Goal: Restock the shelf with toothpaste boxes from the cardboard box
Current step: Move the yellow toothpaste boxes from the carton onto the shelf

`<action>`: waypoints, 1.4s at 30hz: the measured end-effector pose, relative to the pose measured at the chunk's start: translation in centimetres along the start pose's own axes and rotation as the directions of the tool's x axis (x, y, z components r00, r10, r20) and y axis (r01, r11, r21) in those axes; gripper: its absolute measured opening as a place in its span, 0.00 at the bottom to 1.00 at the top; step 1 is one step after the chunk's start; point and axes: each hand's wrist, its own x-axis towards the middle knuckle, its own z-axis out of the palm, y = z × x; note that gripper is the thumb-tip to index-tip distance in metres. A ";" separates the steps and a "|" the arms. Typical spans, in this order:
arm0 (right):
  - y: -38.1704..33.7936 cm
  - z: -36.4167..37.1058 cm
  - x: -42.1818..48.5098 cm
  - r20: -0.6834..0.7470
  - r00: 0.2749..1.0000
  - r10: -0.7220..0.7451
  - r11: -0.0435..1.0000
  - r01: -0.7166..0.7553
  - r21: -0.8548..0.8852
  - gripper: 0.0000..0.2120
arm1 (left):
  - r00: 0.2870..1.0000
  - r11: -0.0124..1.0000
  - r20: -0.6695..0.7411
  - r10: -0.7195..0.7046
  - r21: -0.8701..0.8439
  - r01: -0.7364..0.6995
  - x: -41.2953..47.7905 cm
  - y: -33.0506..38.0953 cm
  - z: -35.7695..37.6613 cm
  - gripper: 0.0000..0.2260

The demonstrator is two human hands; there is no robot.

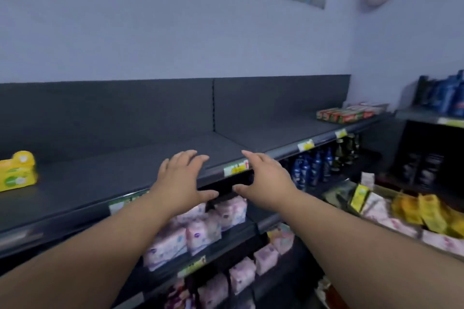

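L hand point(180, 180) & R hand point(266, 183) were both stretched out, fingers spread, holding nothing, side by side over the front edge of the top shelf point(125, 173). Toothpaste boxes point(346, 115) lay in a row at the shelf's far right end, well apart from the hands. Yellow pack point(17, 170) sat at the left end; pink packs point(195, 228) on the shelf below.

shelf point(150, 158): dark grey, long and level, with an upright back.
toothpaste boxes point(347, 115): red and green, lying flat side by side at the shelf's far right end.
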 end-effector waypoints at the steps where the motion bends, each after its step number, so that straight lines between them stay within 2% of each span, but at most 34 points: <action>1: 2.4 -0.9 -1.0 -0.009 0.999 0.036 0.999 -0.036 -0.020 0.42 | 1.000 1.000 0.004 0.022 -0.021 -0.022 0.5 2.6 0.8 0.40; 9: 18.2 -7.2 -9.1 -0.113 0.952 0.285 0.950 -0.296 -0.102 0.42 | 0.974 0.971 0.053 0.220 -0.109 -0.213 3.4 20.8 5.4 0.40; 17: 28.2 -9.6 -14.0 -0.190 0.863 0.468 0.866 -0.491 -0.097 0.41 | 0.914 0.910 0.096 0.393 -0.182 -0.372 6.7 32.3 9.4 0.40; 25: 37.2 -8.6 -14.1 -0.183 0.721 0.668 0.714 -0.691 -0.111 0.42 | 0.848 0.845 0.147 0.509 -0.274 -0.460 13.2 38.5 16.3 0.40; 32: 44.1 -6.2 -9.3 -0.166 0.614 0.772 0.602 -0.790 -0.121 0.41 | 0.794 0.817 0.243 0.557 -0.333 -0.471 21.6 41.2 23.8 0.43; 36: 47.4 -4.9 -7.3 -0.141 0.528 0.838 0.519 -0.849 -0.098 0.42 | 0.750 0.800 0.303 0.588 -0.354 -0.484 25.8 42.4 27.6 0.41; 39: 49.6 -4.0 -6.7 -0.124 0.466 0.876 0.457 -0.884 -0.096 0.43 | 0.707 0.774 0.330 0.625 -0.377 -0.508 27.6 44.1 29.6 0.40; 42: 51.3 -3.3 -6.6 -0.120 0.438 0.891 0.429 -0.898 -0.098 0.42 | 0.673 0.751 0.348 0.653 -0.414 -0.515 28.0 45.7 31.5 0.39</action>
